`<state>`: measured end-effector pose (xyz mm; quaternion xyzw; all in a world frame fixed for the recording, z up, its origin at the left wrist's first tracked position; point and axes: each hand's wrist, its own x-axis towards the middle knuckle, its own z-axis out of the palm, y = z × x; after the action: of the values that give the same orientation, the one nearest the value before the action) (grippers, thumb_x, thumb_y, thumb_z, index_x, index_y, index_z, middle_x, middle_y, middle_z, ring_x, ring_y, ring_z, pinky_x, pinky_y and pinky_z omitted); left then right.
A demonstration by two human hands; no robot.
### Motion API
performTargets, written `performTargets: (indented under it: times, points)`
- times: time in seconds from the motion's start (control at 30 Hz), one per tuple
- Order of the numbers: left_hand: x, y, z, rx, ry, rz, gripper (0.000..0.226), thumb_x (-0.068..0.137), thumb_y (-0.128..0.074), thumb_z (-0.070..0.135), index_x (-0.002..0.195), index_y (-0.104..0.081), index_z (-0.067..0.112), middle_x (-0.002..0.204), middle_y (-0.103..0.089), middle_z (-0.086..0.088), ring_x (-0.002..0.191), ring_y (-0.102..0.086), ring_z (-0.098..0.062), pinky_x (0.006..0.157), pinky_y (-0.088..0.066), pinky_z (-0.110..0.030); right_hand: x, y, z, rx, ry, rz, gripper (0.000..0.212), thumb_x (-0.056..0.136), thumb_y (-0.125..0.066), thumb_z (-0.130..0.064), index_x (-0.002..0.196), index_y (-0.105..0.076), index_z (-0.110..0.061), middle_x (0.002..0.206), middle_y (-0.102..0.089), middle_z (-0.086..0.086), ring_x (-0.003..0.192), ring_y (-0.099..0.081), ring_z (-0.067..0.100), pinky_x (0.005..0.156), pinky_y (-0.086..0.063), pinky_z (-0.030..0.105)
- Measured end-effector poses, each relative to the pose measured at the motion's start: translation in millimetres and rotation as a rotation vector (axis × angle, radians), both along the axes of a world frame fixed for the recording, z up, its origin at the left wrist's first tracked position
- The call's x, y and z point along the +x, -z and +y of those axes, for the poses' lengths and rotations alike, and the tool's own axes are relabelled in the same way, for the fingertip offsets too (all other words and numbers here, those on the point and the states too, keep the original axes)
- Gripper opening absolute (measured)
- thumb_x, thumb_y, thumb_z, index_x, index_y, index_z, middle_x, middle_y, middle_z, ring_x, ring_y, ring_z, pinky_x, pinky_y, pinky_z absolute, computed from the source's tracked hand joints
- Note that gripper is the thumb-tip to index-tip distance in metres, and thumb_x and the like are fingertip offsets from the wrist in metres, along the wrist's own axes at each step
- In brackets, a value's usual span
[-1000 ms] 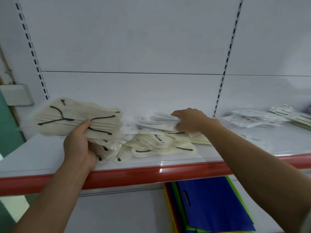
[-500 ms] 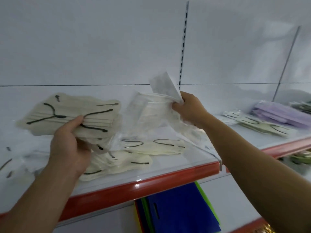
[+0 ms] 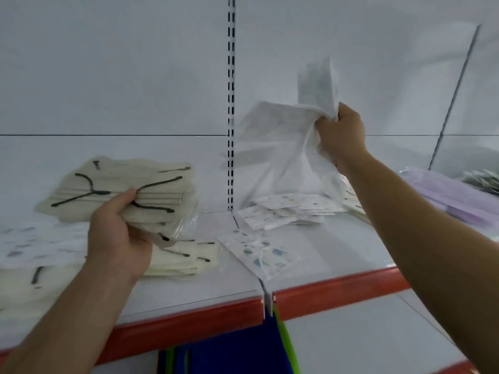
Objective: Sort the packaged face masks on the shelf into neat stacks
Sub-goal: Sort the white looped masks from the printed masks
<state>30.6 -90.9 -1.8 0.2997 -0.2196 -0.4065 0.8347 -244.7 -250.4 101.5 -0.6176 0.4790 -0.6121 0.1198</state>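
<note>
Sorting half done: my left hand (image 3: 118, 238) grips a cream mask stack (image 3: 121, 190) at centre left, my right hand (image 3: 340, 133) clutches patterned packs (image 3: 280, 130) (blurred) upper right; loose packs (image 3: 286, 211) litter the shelf (image 3: 318, 244).

The masks (image 3: 118, 187) are cream with black loops. The packets (image 3: 286, 209) are white with small blue marks. The shelf edge (image 3: 337, 287) is red.

readable text: none | mask packets (image 3: 286, 211): printed pattern too blurred to read | shelf edge (image 3: 337, 290): unlabelled
</note>
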Motion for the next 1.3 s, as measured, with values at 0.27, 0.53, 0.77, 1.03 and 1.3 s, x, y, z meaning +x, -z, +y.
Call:
performTargets:
  times: [0.27, 0.53, 0.77, 1.03, 1.3]
  points:
    - [-58, 13, -15, 0.057, -0.098, -0.004, 0.021, 0.093, -0.053, 0.013, 0.106, -0.070, 0.012, 0.107, -0.074, -0.004, 0.100, -0.072, -0.021, 0.097, -0.052, -0.040, -32, 87, -53, 0.081, -0.113, 0.920, 0.054, 0.088, -0.047, -0.010, 0.134, -0.055, -0.037, 0.140, -0.055, -0.009, 0.128, -0.050, 0.020, 0.099, -0.042, 0.036]
    - [-69, 22, -22, 0.135, -0.128, -0.024, 0.022, 0.091, -0.057, 0.016, 0.108, -0.070, 0.013, 0.115, -0.072, -0.008, 0.102, -0.071, -0.023, 0.097, -0.052, -0.041, -53, 87, -65, 0.354, -0.601, 0.924, 0.062, 0.080, -0.061, -0.004, 0.131, -0.057, -0.040, 0.136, -0.054, -0.018, 0.127, -0.049, 0.004, 0.105, -0.034, 0.018]
    - [-72, 22, -22, 0.173, -0.086, -0.006, 0.032, 0.090, -0.059, 0.015, 0.120, -0.068, 0.009, 0.114, -0.073, -0.008, 0.104, -0.070, -0.024, 0.092, -0.053, -0.038, -27, 92, -52, 0.369, -0.718, 0.868, 0.049, 0.083, -0.075, -0.034, 0.127, -0.058, -0.047, 0.136, -0.054, -0.022, 0.126, -0.045, -0.002, 0.105, -0.030, 0.019]
    - [-91, 0, -25, 0.196, 0.131, -0.124, 0.026, 0.093, -0.057, 0.012, 0.116, -0.068, 0.009, 0.109, -0.074, -0.008, 0.103, -0.070, -0.024, 0.089, -0.053, -0.038, -13, 72, -6, 0.262, -0.675, 0.219, 0.022, 0.093, -0.063, -0.028, 0.115, -0.068, -0.029, 0.112, -0.070, -0.014, 0.104, -0.065, 0.003, 0.093, -0.052, 0.026]
    - [-154, -12, -58, 0.221, 0.446, -0.337, 0.029, 0.092, -0.059, 0.019, 0.118, -0.066, 0.009, 0.109, -0.074, -0.012, 0.101, -0.070, -0.028, 0.089, -0.054, -0.042, -40, 80, 47, 0.580, -0.771, -0.111, 0.027, 0.088, -0.067, -0.015, 0.115, -0.068, -0.016, 0.107, -0.072, 0.010, 0.090, -0.069, 0.021, 0.074, -0.055, 0.034]
